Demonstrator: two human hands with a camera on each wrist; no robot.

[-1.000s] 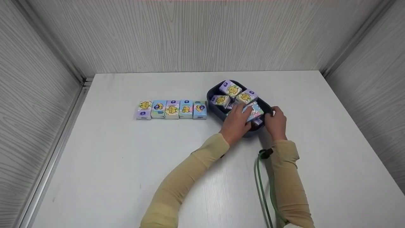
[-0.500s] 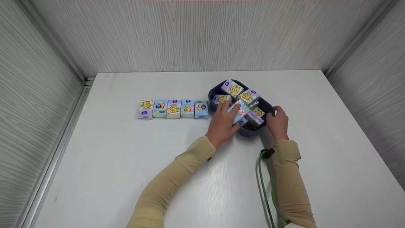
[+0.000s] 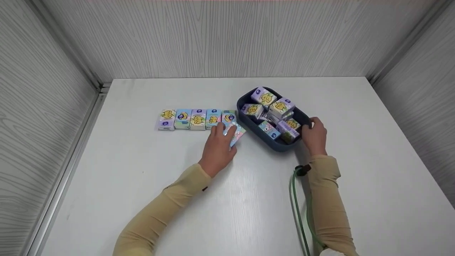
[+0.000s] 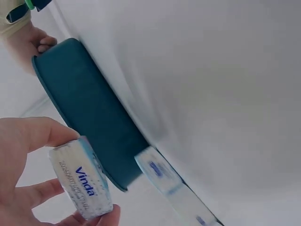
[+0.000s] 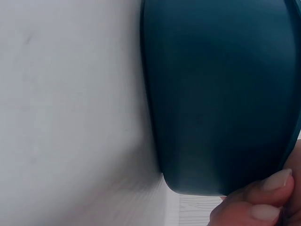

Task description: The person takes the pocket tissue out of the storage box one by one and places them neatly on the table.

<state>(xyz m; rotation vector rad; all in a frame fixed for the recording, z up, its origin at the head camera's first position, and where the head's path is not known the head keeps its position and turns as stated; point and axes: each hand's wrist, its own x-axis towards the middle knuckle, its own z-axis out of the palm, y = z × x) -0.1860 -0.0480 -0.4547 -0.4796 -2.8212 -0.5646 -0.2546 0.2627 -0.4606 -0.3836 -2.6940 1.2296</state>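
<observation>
My left hand [image 3: 217,152] grips a small blue-and-pink tissue pack [image 3: 239,134] between thumb and fingers. In the left wrist view the white end of this tissue pack [image 4: 83,181] shows "Vinda" in blue print. The pack is held over or just in front of the right end of a row of several purple and blue tissue packs [image 3: 197,120]. My right hand [image 3: 315,136] pinches the rim of a dark blue plastic bin [image 3: 258,132] at its right end. More tissue packs [image 3: 282,107] lie jumbled inside the bin.
The white table [image 3: 106,185] has grey wood-grain panels [image 3: 227,39] at the back and both sides. A green cable [image 3: 298,213] runs from a black clip at the right wrist toward the front edge. The bin's left end stands close to the row.
My left hand has lifted the tissue pack out of the bin and carried it left to the row's right end. The right hand has kept its hold on the bin's rim.
</observation>
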